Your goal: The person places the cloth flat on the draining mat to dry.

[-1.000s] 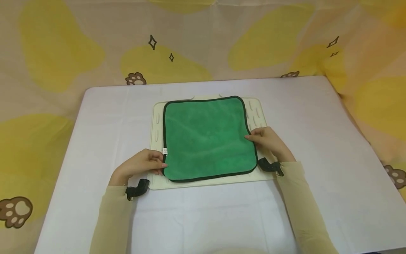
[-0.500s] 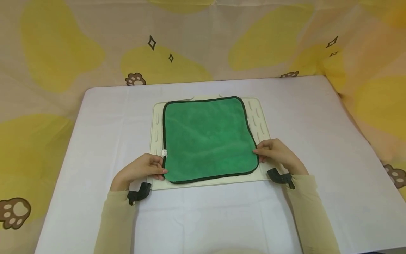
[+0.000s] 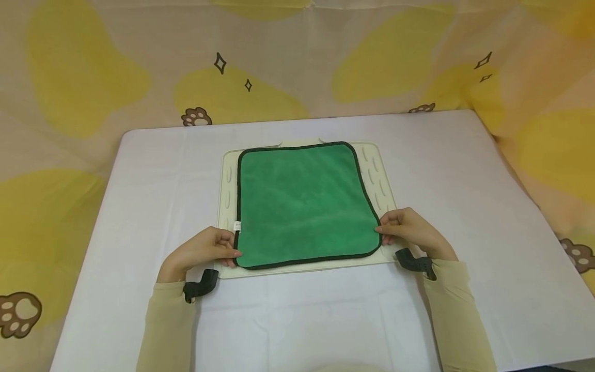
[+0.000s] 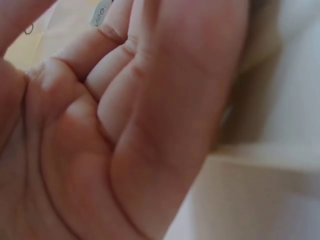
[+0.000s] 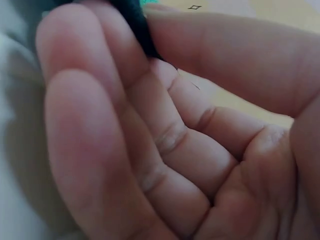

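Observation:
A green cloth with a dark border lies spread over a cream ridged mat. My left hand pinches the cloth's left edge close to its near corner, thumb on top, just below a small white tag. On the other side my right hand pinches the right edge near the front corner. In the right wrist view the dark border sits between thumb and fingers. The left wrist view shows mostly palm and fingers, with a bit of the tag beyond.
The mat rests on a white-covered table. Behind it hangs a yellow patterned curtain, which also runs along the sides. Black wrist mounts project inward from both cuffs.
My right hand has slid down the cloth's right edge toward the near corner, drawing that edge slightly outward. The left hand has moved a little toward the near corner.

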Tool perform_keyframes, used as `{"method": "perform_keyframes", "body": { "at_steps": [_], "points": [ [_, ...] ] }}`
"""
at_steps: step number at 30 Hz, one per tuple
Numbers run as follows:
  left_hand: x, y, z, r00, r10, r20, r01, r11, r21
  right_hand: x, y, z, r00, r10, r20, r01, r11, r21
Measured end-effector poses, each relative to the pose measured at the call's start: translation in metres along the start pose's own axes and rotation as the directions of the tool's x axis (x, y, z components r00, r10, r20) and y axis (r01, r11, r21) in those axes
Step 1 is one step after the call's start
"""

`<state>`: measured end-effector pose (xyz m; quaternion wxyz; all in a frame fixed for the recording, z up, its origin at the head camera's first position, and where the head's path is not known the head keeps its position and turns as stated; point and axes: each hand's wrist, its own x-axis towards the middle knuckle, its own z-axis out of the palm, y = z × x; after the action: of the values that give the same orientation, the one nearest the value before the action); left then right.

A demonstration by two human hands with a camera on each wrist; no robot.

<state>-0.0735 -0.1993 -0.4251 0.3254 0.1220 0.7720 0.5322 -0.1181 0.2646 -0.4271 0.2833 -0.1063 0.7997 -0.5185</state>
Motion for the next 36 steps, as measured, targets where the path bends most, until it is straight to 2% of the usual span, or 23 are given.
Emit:
{"method": "perform_keyframes", "body": {
  "at_steps": [13, 22, 29, 36],
  "points": [
    [-0.0021, -0.0008, -0.0006, 1.0, -0.021, 0.017, 0.02, 1.0, 0.009, -0.0018, -0.0001, 0.0005, 0.997, 0.042, 0.069, -0.044, 0.998, 0.039],
    [-0.0009, -0.0011, -0.0011, 1.0, -0.026, 0.005, 0.026, 0.999, 0.024, -0.001, -0.0007, 0.0012, 0.999, 0.031, 0.032, -0.032, 0.999, 0.018],
    [-0.0005, -0.0007, -0.0019, 0.999, -0.038, -0.002, 0.038, 0.999, 0.036, 0.0006, -0.0023, 0.0036, 0.997, 0.074, 0.023, -0.075, 0.997, 0.033],
    [-0.0009, -0.0014, -0.0021, 0.999, -0.049, -0.005, 0.049, 0.998, 0.026, 0.002, -0.0026, 0.0044, 0.997, 0.082, 0.004, -0.082, 0.997, -0.001]
  ]
}}
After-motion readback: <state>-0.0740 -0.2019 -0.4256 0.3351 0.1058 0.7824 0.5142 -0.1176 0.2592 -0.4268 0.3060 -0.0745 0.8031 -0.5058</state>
